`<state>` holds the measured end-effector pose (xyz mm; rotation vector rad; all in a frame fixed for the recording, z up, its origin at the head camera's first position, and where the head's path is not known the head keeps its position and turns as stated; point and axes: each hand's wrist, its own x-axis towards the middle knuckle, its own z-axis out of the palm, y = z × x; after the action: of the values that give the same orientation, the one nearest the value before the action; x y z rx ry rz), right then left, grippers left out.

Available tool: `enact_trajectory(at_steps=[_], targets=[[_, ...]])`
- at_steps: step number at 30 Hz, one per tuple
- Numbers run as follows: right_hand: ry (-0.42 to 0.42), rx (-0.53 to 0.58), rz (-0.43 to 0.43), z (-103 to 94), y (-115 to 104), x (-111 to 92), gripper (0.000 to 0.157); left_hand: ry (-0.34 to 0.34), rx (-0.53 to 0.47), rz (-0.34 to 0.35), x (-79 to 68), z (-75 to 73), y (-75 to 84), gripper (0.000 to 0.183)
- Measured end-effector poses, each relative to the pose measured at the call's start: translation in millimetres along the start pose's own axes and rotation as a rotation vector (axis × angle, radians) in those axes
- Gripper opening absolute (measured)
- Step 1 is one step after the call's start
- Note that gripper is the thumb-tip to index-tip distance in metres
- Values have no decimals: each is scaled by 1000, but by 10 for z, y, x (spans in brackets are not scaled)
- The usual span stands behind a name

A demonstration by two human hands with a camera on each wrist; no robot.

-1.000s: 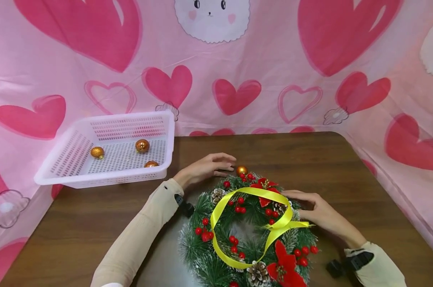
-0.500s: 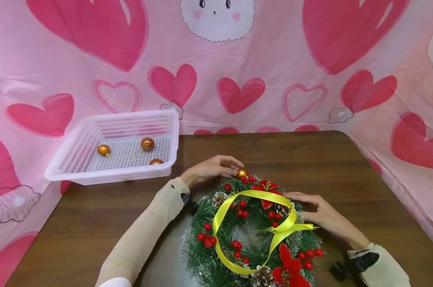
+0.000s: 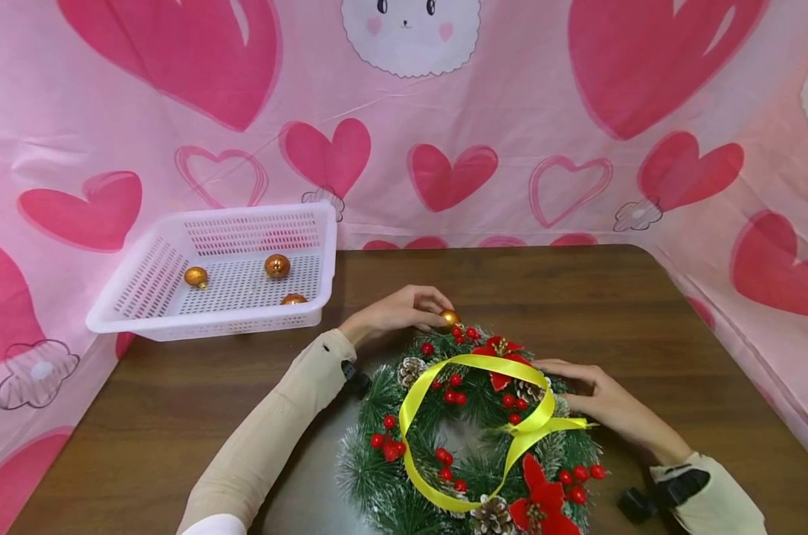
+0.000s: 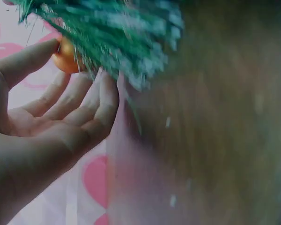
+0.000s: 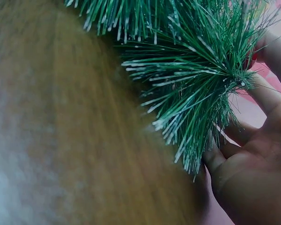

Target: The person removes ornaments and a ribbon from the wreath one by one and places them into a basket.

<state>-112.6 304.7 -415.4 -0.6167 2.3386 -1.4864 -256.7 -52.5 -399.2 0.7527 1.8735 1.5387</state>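
Observation:
A green Christmas wreath point(image 3: 370, 475) with frosted tips lies on the table, set with red berries, pinecones and red poinsettias point(image 3: 540, 501). Across it lies a loop of yellow ribbon point(image 3: 410, 405). At the wreath's far edge my left hand point(image 3: 404, 312) holds a gold bauble point(image 3: 450, 317) between thumb and fingers. The left wrist view shows the thumb on the bauble point(image 4: 68, 61), partly covered by green needles. My right hand point(image 3: 604, 397) grips the wreath's right edge. In the right wrist view, needles hide several of that hand's fingertips.
A white perforated plastic basket point(image 3: 206, 325) stands at the back left with more gold baubles point(image 3: 277, 266) in it. The brown wooden table point(image 3: 564, 297) ends at a pink cloth point(image 3: 511, 111) printed with hearts.
My left hand has moved right to the gold bauble and taken hold of it; the bauble has since shifted slightly. My right hand stays at the wreath. The head view has shifted a little.

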Motion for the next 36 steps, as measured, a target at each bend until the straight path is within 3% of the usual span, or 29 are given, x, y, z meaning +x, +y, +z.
enact_trajectory(at_steps=[7, 14, 18, 26, 36], targets=[[13, 3, 18, 10, -7, 7, 46, 20, -19, 58, -44, -105, 71, 29], [-9, 42, 5, 16, -38, 7, 46, 59, 91, 160, -122, -181, 243, 31], [-2, 26, -7, 10, -46, 1, 46, 63, 102, 184, -138, -172, 310, 31], [-3, 35, 5, 16, -17, 1, 47, 12, 68, 179, -168, -122, 358, 31], [8, 26, 7, 14, -3, -10, 45, -45, 123, 224, -194, -91, 445, 31]])
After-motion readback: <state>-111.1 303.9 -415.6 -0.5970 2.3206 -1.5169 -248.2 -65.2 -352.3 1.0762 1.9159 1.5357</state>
